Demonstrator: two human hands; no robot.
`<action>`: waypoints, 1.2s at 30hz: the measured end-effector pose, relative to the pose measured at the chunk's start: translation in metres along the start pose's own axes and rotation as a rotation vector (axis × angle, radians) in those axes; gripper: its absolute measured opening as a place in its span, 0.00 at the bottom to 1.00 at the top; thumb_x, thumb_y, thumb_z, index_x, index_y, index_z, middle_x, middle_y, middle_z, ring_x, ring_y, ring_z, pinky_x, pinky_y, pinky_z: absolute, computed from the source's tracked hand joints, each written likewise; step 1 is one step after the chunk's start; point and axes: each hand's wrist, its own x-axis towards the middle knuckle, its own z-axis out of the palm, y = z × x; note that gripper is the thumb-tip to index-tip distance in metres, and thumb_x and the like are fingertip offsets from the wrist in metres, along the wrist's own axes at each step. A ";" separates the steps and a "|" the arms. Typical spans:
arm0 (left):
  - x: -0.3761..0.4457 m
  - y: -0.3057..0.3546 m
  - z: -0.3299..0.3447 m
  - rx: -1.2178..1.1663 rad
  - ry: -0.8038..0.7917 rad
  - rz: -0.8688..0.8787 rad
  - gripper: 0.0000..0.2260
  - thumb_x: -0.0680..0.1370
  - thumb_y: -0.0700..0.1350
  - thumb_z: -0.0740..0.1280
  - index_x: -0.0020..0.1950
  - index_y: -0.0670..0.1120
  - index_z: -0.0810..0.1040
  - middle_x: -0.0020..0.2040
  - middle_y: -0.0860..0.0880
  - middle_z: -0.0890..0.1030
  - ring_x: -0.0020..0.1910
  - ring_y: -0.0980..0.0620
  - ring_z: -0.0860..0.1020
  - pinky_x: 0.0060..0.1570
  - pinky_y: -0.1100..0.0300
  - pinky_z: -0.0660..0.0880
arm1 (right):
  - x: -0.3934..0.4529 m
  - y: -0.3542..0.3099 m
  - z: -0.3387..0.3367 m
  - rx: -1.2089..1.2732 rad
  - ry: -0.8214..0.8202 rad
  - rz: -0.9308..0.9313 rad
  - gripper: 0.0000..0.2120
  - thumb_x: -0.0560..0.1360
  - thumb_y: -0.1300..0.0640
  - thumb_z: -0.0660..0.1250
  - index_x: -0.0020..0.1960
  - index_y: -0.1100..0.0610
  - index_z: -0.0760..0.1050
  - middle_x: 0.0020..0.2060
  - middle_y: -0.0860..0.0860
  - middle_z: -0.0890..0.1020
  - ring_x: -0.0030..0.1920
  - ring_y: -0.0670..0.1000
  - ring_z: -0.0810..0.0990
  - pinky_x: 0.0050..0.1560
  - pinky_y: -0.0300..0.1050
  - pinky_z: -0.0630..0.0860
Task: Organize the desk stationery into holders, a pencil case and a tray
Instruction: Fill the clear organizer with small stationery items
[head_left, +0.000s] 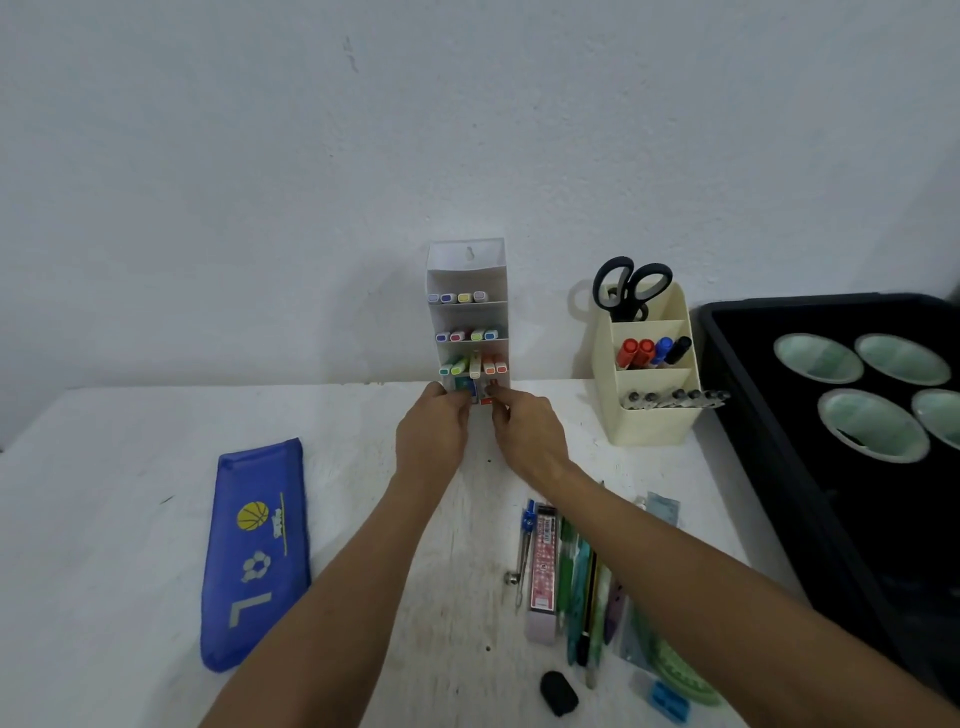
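Note:
A clear tiered marker holder (466, 270) stands against the wall at the back middle, with colourful markers on three shelves. Both hands reach to its bottom shelf. My left hand (434, 434) pinches a small teal and white item (465, 388) there. My right hand (524, 428) pinches a small red and white item (488, 397) beside it. A blue pencil case (254, 556) lies flat at the left. A cream desk holder (647, 421) with scissors (631, 286), markers and pens stands at the right. A black tray (737, 374) with green cups sits far right.
Loose stationery lies front right: a compass (524, 551), a pink lead box (544, 566), green pens and a pencil (584, 582), a green protractor (675, 670), a black eraser (558, 693) and a blue sharpener (667, 701). The white table's back edge meets the wall.

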 end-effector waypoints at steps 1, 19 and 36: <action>0.001 0.001 0.000 0.006 -0.003 0.000 0.14 0.82 0.48 0.58 0.60 0.45 0.79 0.54 0.45 0.80 0.50 0.44 0.79 0.52 0.54 0.75 | 0.000 0.000 0.001 -0.001 0.010 0.002 0.15 0.82 0.56 0.56 0.64 0.54 0.76 0.52 0.55 0.83 0.46 0.55 0.82 0.50 0.45 0.78; 0.011 -0.015 0.003 -0.023 -0.152 0.069 0.16 0.80 0.39 0.57 0.65 0.45 0.76 0.47 0.41 0.79 0.42 0.48 0.74 0.45 0.59 0.72 | 0.003 -0.007 0.002 -0.127 -0.202 0.012 0.22 0.81 0.55 0.52 0.75 0.52 0.58 0.46 0.57 0.81 0.41 0.55 0.78 0.42 0.45 0.75; -0.003 0.000 -0.017 -0.022 -0.200 0.006 0.21 0.79 0.40 0.59 0.73 0.48 0.67 0.56 0.43 0.78 0.53 0.46 0.76 0.57 0.57 0.72 | -0.009 -0.015 -0.018 -0.025 -0.354 0.041 0.27 0.80 0.55 0.56 0.77 0.50 0.53 0.66 0.58 0.75 0.55 0.57 0.80 0.59 0.48 0.75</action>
